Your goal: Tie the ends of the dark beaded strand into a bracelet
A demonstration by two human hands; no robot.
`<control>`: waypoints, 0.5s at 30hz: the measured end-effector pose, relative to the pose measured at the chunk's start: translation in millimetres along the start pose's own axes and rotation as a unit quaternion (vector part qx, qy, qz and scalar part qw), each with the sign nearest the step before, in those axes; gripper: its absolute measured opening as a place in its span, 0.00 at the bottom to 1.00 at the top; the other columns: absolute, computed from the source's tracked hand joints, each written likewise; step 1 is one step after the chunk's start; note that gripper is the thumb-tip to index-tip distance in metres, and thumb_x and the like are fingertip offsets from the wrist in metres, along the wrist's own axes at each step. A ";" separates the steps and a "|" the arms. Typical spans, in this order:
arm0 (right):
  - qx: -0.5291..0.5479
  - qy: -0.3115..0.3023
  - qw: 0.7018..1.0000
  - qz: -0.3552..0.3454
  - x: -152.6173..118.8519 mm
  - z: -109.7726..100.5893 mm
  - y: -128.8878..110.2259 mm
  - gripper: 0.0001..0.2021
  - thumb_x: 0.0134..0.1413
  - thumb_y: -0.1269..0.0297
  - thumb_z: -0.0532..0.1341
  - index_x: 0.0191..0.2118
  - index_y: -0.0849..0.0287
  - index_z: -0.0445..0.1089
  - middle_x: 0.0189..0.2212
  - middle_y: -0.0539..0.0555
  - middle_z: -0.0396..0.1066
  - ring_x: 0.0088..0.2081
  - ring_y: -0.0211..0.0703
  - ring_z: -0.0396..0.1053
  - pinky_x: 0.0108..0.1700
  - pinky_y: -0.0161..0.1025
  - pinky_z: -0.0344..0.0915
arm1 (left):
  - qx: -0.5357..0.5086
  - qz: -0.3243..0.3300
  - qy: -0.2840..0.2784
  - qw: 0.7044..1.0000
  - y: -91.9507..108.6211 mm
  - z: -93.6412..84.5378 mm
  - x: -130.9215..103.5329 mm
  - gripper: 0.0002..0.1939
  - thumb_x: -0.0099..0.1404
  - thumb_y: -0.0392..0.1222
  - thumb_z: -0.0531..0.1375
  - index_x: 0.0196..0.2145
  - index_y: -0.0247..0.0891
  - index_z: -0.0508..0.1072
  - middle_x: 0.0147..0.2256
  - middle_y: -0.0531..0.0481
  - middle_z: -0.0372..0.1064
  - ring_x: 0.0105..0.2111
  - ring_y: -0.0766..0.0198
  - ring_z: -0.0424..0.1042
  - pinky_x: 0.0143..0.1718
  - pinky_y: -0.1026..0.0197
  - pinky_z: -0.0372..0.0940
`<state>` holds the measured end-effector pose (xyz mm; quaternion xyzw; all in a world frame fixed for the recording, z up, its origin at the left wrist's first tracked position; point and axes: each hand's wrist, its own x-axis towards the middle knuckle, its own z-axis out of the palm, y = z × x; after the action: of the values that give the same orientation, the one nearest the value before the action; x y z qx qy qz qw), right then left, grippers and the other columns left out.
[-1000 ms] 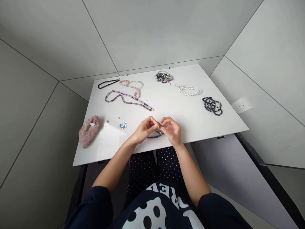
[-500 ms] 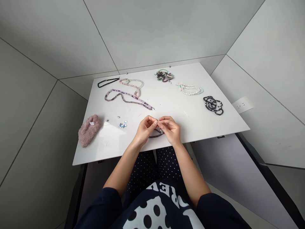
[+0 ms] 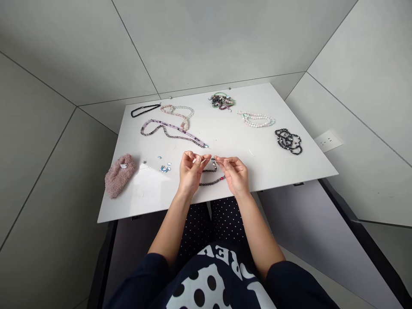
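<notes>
Close to the table's front edge, my left hand and my right hand are raised side by side. Each pinches one part of a thin pale cord, which is stretched between the fingertips. Just below the cord, a strand of dark beads with a few lighter and red ones lies in a loop on the white table. My hands hide its outer parts. The strand's top end meets the cord between my hands.
Bead strands in purple, pink and clear, and black lie at the back left. A mixed bead pile, a pale strand and black strands sit right. Left are a fluffy pink pouch and blue-white scraps.
My hands have moved apart from touching fingertips, drawing the thin cord out between them. More of the dark bead strand shows below.
</notes>
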<state>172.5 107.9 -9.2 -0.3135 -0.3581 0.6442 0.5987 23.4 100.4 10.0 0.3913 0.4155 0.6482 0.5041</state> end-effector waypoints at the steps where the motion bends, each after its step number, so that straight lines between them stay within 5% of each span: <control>1: 0.013 0.001 1.000 0.008 0.4 -0.7 -0.7 0.08 0.54 0.57 0.70 0.35 0.53 0.73 0.37 0.52 0.80 0.47 0.47 0.78 0.61 0.57 0.68 | 0.000 0.003 -0.001 1.000 0.2 -1.9 0.8 0.23 0.64 0.54 0.65 0.34 0.43 0.53 0.30 0.58 0.60 0.37 0.67 0.74 0.51 0.49 0.71; 7: 0.027 0.011 0.999 0.022 1.9 -2.2 -0.5 0.09 0.54 0.57 0.69 0.36 0.53 0.71 0.32 0.48 0.75 0.35 0.40 0.76 0.48 0.49 0.77 | 0.012 0.025 0.007 1.000 -4.7 -7.3 0.3 0.22 0.66 0.51 0.64 0.33 0.43 0.51 0.27 0.58 0.54 0.25 0.71 0.62 0.29 0.65 0.65; 11: 0.009 0.036 0.999 0.003 2.3 -1.9 2.0 0.09 0.54 0.58 0.69 0.35 0.53 0.70 0.31 0.49 0.73 0.31 0.37 0.70 0.42 0.46 0.77 | 0.104 0.064 -0.013 0.992 -7.4 -10.4 -3.3 0.15 0.70 0.47 0.59 0.34 0.43 0.54 0.26 0.57 0.52 0.26 0.70 0.62 0.27 0.64 0.61; 15: -0.021 0.072 0.997 -0.017 4.7 -5.1 5.2 0.08 0.55 0.59 0.68 0.35 0.53 0.70 0.31 0.49 0.72 0.29 0.35 0.67 0.38 0.43 0.74 | 0.307 0.178 -0.043 0.934 -6.3 -23.0 -3.6 0.08 0.71 0.33 0.53 0.33 0.40 0.59 0.31 0.53 0.57 0.28 0.69 0.63 0.28 0.63 0.59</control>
<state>173.5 112.8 -16.2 -0.3656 -0.3332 0.6015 0.6273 4.9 94.5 -4.1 0.6220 0.4954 0.5508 0.2536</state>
